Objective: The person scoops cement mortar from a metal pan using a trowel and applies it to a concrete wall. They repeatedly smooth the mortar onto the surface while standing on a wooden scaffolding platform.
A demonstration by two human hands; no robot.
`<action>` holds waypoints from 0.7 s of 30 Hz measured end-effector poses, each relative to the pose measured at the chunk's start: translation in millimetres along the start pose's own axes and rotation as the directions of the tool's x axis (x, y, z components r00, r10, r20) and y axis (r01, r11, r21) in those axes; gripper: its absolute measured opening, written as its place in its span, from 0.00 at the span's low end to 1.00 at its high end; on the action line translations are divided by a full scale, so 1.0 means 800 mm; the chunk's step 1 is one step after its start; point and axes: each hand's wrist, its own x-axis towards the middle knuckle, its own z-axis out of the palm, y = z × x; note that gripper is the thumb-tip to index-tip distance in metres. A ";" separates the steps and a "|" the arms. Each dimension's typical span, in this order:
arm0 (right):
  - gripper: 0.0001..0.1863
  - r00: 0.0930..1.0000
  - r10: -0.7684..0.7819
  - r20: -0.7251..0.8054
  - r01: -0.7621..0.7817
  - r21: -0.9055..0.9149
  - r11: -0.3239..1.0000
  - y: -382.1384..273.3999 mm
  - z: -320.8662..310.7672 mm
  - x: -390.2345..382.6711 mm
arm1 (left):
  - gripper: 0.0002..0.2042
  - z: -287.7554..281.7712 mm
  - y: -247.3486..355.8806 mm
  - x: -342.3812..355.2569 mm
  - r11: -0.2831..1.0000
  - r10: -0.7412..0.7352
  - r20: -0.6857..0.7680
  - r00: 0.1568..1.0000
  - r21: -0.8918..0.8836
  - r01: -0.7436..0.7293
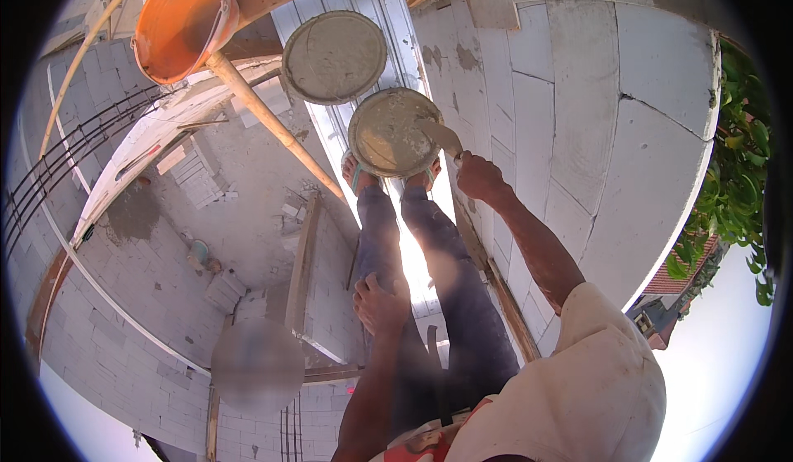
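My right hand [481, 178] is closed around the handle of a trowel [446, 138]. The trowel's blade dips at the right side into a round bucket of wet grey mortar [392, 136], which stands just in front of my feet. Beyond it, touching or nearly touching, is a second round bucket filled with grey mortar [334, 59]. My left hand [380, 305] rests on my left leg near the knee, fingers loosely spread and holding nothing.
I stand on a narrow silvery metal plank [322, 0] high above a floor [256, 156]. A pale block wall [578, 115] rises close on the right. At upper left are an orange bucket [169, 37], a bamboo pole [268, 119] and dark rebar [70, 161].
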 end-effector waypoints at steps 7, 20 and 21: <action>0.17 0.999 0.022 -0.025 -0.023 -0.025 0.999 -0.032 0.002 0.023 | 0.25 -0.018 0.004 0.007 0.997 -0.043 0.061 0.997 -0.055 0.046; 0.19 0.988 0.131 -0.081 -0.030 0.730 0.683 -0.088 0.164 0.124 | 0.25 -0.008 -0.015 0.011 0.998 0.015 0.051 0.999 -0.062 -0.012; 0.18 0.981 0.153 -0.118 -0.010 0.760 0.650 -0.093 0.166 0.132 | 0.25 -0.009 -0.016 0.011 0.998 0.023 0.048 0.999 -0.062 -0.020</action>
